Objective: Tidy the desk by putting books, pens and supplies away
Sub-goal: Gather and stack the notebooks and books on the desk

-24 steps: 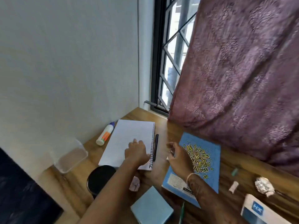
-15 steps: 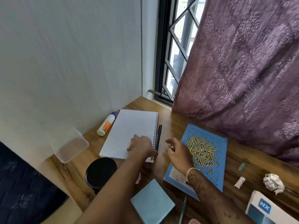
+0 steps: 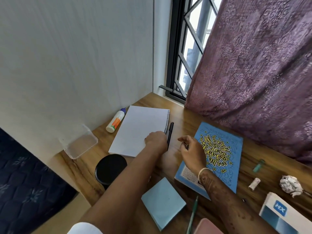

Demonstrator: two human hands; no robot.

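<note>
Two bare arms reach over a wooden desk (image 3: pixel 184 115) set in a corner below a barred window (image 3: pixel 187 48). At far left a clear box (image 3: pixel 79 142) sits at the desk's edge. A glue bottle (image 3: pixel 116 119) lies by the wall beyond it, and a black disc (image 3: pixel 110 168) sits nearer the person. A spiral notebook (image 3: pixel 138 129), showing a blank white page, lies between the glue bottle and a black pen (image 3: pixel 170 134), which lies just beside the binding.

The left hand (image 3: pixel 156 140) rests knuckles-up on the notebook's near right corner, its edge by the pen. Its fingers are tucked out of view, so it cannot be told whether they grip anything. The right hand (image 3: pixel 192 152) hangs between the pen and a blue book (image 3: pixel 221 154), fingers loosely bent toward the pen with the thumb close to them. Whether it pinches something small cannot be told. A pale band (image 3: pixel 201 173) circles its wrist.

The book lies flat with its yellow lettering up, its near left part under the right forearm. Nearer the person lie a blue sticky pad (image 3: pixel 163 202), a green pen (image 3: pixel 192 215) just right of it, and a pink object (image 3: pixel 207 227) cut off by the frame.

Farther right a green cap (image 3: pixel 258 166), a white roll (image 3: pixel 254 183) and a paper ball (image 3: pixel 290 184) lie apart on the wood. A box marked "HX" (image 3: pixel 283 215) sits at the bottom right corner. A purple curtain (image 3: pixel 253 65) hangs over the desk's far right side.
</note>
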